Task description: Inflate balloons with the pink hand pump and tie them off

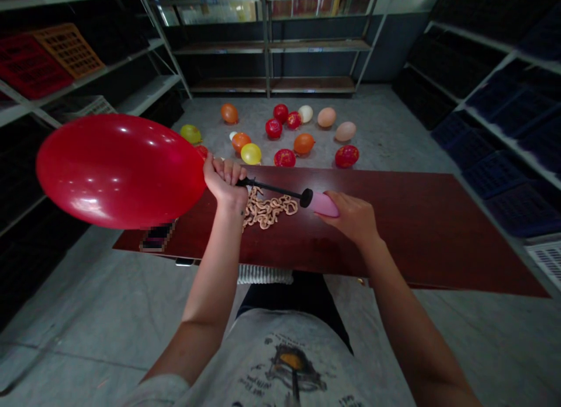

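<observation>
A large inflated red balloon (118, 170) hangs at the left, above the table's left end. My left hand (224, 179) is closed around the balloon's neck where it meets the black nozzle of a hand pump. The pump's thin black rod (272, 189) runs right to its pink barrel (323, 204), which my right hand (350, 217) grips from behind. A heap of pale, uninflated balloons (268, 209) lies on the dark red table (438, 220) just under the pump.
Several inflated balloons (284, 135), red, orange, yellow and pale, lie on the concrete floor beyond the table. Metal shelving lines the left, back and right walls, with red and orange crates (48, 56) at upper left and dark crates (517, 115) on the right.
</observation>
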{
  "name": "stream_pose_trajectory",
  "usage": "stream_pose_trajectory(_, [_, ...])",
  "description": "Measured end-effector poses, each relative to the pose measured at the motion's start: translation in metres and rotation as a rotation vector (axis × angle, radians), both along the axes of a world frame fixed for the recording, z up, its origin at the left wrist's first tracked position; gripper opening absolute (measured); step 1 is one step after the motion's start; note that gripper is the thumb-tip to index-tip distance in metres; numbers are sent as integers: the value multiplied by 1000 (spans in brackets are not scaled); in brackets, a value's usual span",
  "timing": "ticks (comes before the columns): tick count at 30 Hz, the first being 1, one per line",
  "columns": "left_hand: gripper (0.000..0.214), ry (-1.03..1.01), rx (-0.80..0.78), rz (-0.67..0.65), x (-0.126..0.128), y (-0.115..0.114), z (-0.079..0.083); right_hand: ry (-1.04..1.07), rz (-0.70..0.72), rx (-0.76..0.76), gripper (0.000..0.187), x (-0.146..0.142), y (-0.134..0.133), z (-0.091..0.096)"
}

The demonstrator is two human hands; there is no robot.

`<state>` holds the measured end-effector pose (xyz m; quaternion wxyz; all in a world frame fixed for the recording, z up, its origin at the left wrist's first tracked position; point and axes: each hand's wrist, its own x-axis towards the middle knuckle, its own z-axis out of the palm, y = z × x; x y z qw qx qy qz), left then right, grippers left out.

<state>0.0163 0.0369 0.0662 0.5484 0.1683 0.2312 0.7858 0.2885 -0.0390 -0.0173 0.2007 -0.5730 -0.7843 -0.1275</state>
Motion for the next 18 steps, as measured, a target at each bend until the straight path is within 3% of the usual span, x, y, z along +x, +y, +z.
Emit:
stream_pose_trajectory(6, [55,54,-5,-26,19,-10,1,106,55,-45,57,-25,0,3])
stream_pose_trajectory(12, [56,20,-15,-126,48,-19,-13,117,36,-72,57,-57,-2,11])
stream_pose_trajectory(18, [56,-56,-72,-180,50,-18,-33,36,62,-88,59,-52,-1,2])
